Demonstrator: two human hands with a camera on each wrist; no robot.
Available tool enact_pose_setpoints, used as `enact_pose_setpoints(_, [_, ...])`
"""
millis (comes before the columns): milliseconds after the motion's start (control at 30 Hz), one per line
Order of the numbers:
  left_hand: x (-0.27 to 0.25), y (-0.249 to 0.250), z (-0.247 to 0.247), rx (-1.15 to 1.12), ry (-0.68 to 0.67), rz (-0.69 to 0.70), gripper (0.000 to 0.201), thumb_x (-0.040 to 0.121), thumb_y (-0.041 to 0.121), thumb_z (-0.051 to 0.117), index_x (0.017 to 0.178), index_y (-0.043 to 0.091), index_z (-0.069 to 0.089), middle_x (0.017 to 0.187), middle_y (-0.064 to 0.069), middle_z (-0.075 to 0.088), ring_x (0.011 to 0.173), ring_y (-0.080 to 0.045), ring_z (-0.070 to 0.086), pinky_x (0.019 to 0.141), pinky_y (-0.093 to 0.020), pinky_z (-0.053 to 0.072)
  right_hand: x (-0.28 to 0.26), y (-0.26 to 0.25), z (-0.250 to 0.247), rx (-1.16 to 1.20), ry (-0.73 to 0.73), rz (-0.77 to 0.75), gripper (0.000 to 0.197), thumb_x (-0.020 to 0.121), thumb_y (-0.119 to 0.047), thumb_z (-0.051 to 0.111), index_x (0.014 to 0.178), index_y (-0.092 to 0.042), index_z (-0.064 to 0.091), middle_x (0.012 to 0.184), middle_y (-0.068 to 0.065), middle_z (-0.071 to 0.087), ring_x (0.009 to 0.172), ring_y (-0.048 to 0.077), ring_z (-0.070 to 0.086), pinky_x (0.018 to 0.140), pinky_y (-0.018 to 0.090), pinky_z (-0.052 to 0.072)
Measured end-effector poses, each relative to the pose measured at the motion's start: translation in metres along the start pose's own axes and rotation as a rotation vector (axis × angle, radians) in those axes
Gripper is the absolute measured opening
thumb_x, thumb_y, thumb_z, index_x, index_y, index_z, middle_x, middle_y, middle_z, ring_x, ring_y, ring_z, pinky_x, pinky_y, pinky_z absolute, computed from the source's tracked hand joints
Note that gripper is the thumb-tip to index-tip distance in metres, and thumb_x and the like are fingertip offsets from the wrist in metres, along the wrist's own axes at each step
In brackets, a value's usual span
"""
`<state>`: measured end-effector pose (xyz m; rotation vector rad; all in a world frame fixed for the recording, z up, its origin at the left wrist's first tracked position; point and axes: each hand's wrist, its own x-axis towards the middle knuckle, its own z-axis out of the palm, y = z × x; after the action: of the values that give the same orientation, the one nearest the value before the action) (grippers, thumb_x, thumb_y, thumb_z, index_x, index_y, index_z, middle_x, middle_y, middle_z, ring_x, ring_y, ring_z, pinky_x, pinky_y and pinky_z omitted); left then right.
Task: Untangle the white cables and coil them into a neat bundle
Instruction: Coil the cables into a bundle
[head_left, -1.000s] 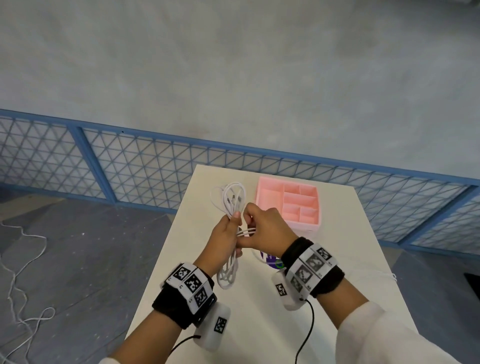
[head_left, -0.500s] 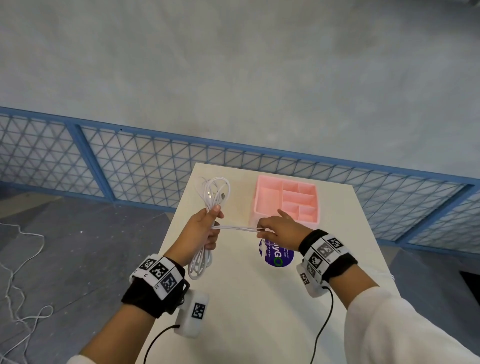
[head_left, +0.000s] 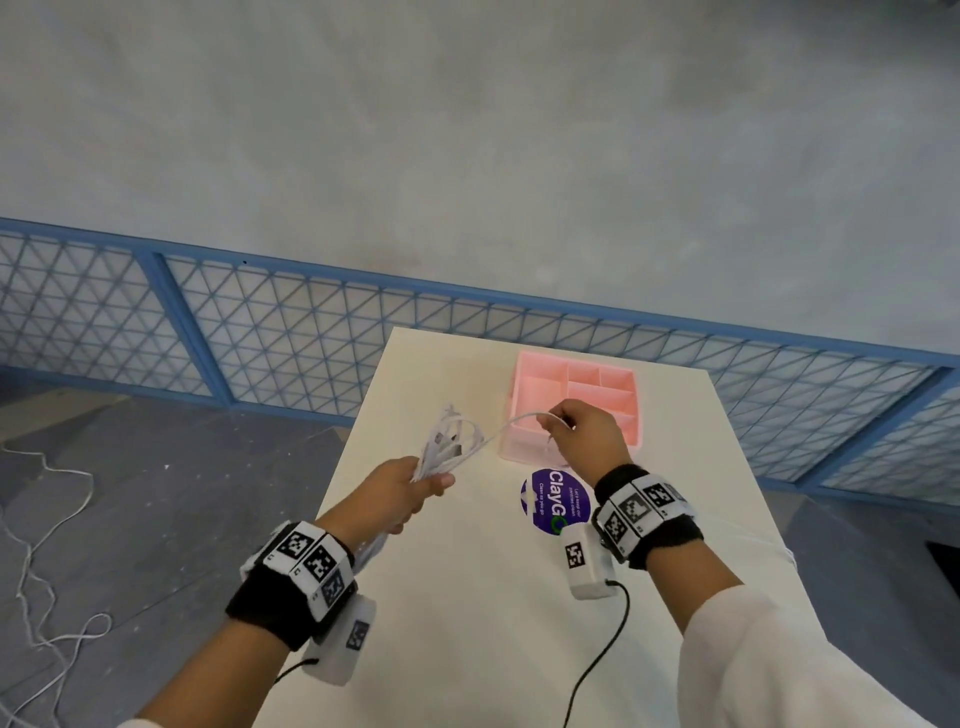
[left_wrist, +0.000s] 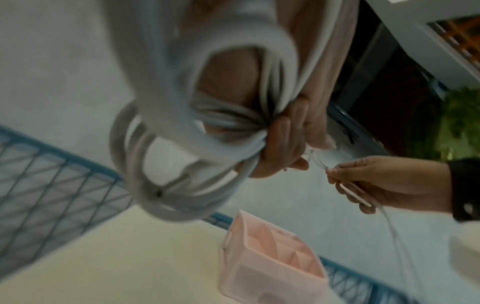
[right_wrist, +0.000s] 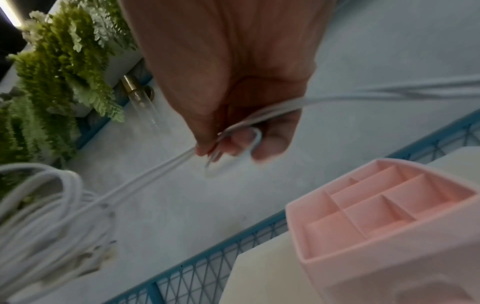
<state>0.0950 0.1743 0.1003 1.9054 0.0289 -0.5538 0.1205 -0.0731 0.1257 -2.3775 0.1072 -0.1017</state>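
The left hand (head_left: 395, 491) is gripping the coiled white cables (head_left: 449, 441) at mid-length, its fingers (left_wrist: 283, 144) curled tight round the gathered strands, so that loops are fanning out beyond the knuckles and more loops are hanging below the palm toward the wrist. The whole bundle is being held in the air above the counter (head_left: 467, 597), not lying on it. The right hand (head_left: 584, 434) is pinching a loose strand (head_left: 511, 422) that is running out from the coil, thumb and fingers (right_wrist: 241, 144) closed together on it, with a short loop of the same strand sitting inside the curled fingers and a tail trailing down past the palm. That hand is hovering just above the near wall of the pink organizer (head_left: 571, 410), which is standing on the counter beyond a round purple sticker (head_left: 555, 501).

Judging by this, the task is well along: most of the cable length is already sitting in even loops in the left hand's grasp, and no knots are showing, though the wrist views are blurred and small snags could be hiding. What seems to be remaining is the free strand between the two hands. It probably needs wrapping round the coil's middle, or folding in as further loops, and its end securing. The bundle would then need setting down.
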Motion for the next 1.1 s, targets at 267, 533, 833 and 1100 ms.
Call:
enact_pose_setpoints(267, [0.014, 0.0, 0.027, -0.27, 0.167, -0.132, 0.03, 0.094, 0.038, 0.046, 0.08, 0.011, 0.04, 0.061, -0.004, 0.037, 0.046, -0.014, 0.029, 0.042, -0.022, 0.027, -0.035, -0.036, 0.037, -0.108, 0.233, -0.2, 0.022, 0.094, -0.023, 0.048, 0.099, -0.012, 0.067, 0.092, 0.007, 0.069, 0.084, 0.026, 0.061, 0.07, 0.03, 0.045])
enact_pose_setpoints(533, [0.007, 0.012, 0.043, -0.701, -0.046, 0.029, 0.061, 0.09, 0.062, 0.025, 0.075, 0.013, 0.059, 0.049, 0.0, 0.035, 0.041, -0.012, 0.031, 0.041, -0.022, 0.028, -0.064, -0.054, 0.07, -0.264, -0.138, -0.361, 0.063, 0.086, -0.006, 0.042, 0.143, -0.028, 0.026, 0.116, 0.013, 0.043, 0.105, 0.029, 0.039, 0.067, 0.036, 0.046])
enact_pose_setpoints(833, [0.003, 0.019, 0.041, -0.633, 0.012, 0.079, 0.036, 0.086, 0.048, 0.054, 0.083, 0.013, 0.046, 0.051, 0.004, 0.025, 0.043, -0.012, 0.026, 0.044, -0.023, 0.029, -0.054, -0.036, 0.052, 0.442, -0.168, -0.237, 0.063, 0.079, 0.0, 0.065, 0.119, -0.04, 0.039, 0.091, 0.0, 0.057, 0.077, 0.004, 0.054, 0.072, 0.017, 0.048])
enact_pose_setpoints(1100, [0.007, 0.017, 0.042, -0.636, 0.101, 0.142, 0.034, 0.09, 0.042, 0.051, 0.076, 0.012, 0.045, 0.059, 0.001, 0.036, 0.044, -0.01, 0.033, 0.045, -0.022, 0.034, -0.058, -0.012, 0.042, 0.442, -0.231, -0.089, 0.028, 0.084, -0.008, 0.064, 0.104, -0.024, 0.053, 0.096, -0.001, 0.064, 0.091, 0.009, 0.06, 0.08, 0.013, 0.046])
